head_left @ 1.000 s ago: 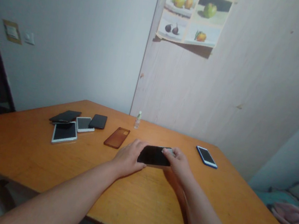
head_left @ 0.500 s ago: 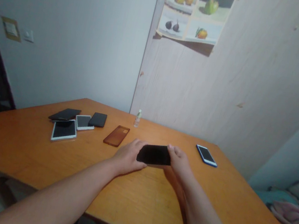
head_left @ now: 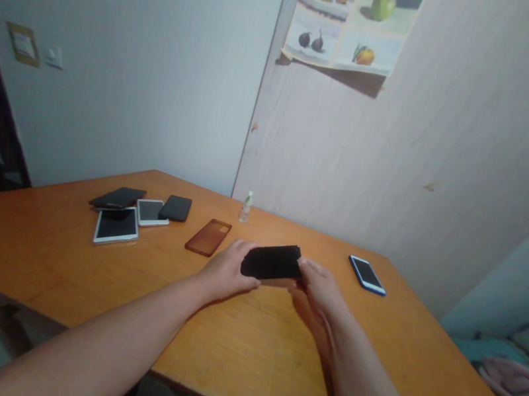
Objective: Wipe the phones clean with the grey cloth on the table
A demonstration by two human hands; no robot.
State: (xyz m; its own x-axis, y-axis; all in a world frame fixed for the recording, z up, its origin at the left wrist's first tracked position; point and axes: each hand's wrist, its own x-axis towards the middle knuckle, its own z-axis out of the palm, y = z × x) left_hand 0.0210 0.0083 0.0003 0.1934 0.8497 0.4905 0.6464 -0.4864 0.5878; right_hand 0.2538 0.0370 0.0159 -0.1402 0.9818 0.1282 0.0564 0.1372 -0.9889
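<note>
A black-screened smartphone (head_left: 272, 261) is held sideways above the wooden table, its right end slightly higher than its left. My left hand (head_left: 228, 269) is closed round the phone's left end, with the thumb along the near edge. The right end is gripped by my right hand (head_left: 320, 287), the thumb near the corner and the other fingers mostly hidden underneath. Just left of and beyond my left hand lies a translucent brown phone case (head_left: 208, 237). A small clear bottle (head_left: 245, 207) stands upright behind the phone.
The wooden table (head_left: 238, 361) reaches back to the wall. A white tablet (head_left: 117, 225), a smaller white device (head_left: 152, 212) and dark flat cases (head_left: 176, 208) lie grouped at the left. On the right rests a phone in a blue case (head_left: 367, 275). Fruit pictures (head_left: 355, 22) hang above.
The phone has tilted, its right end rising. My right fingers have shifted lower around that end, while my left hand keeps its hold. The camera view has moved slightly.
</note>
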